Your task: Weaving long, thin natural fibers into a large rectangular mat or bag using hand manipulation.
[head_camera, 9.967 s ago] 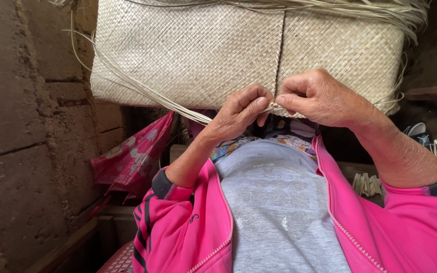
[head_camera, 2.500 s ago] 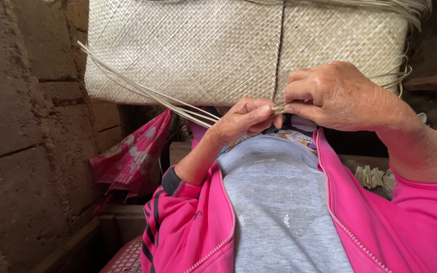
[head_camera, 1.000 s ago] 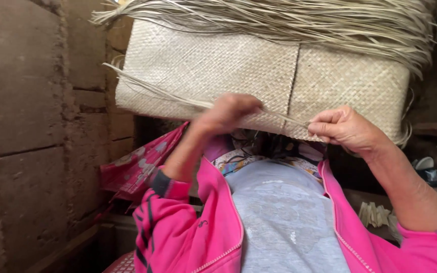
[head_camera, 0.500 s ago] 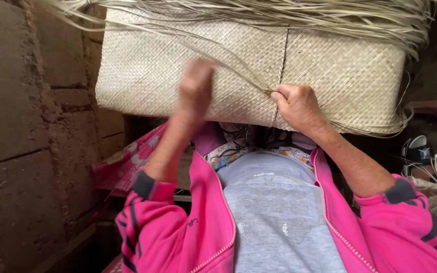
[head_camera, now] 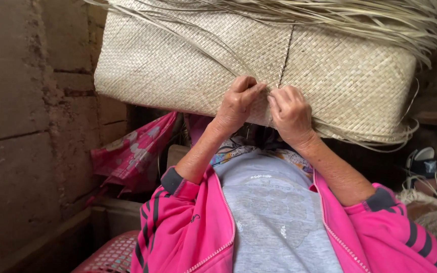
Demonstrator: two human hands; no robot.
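Head view, looking down the chest: one woven mat basket (head_camera: 178, 65), pale straw, lies just ahead of both hands, long axis left to right; its near lower edge meets the fingertips beside the vertical corner seam (head_camera: 285, 55); left hand (head_camera: 236, 103) and right hand (head_camera: 290, 112) equally near, almost touching, each pinched on strand ends at that edge; loose strands (head_camera: 360, 15) fan off the top; two pink sleeves, one block wall (head_camera: 21, 101) at left.

Woven mat (head_camera: 178, 60) — dry, matt straw; wall (head_camera: 21, 101) — rough brick.
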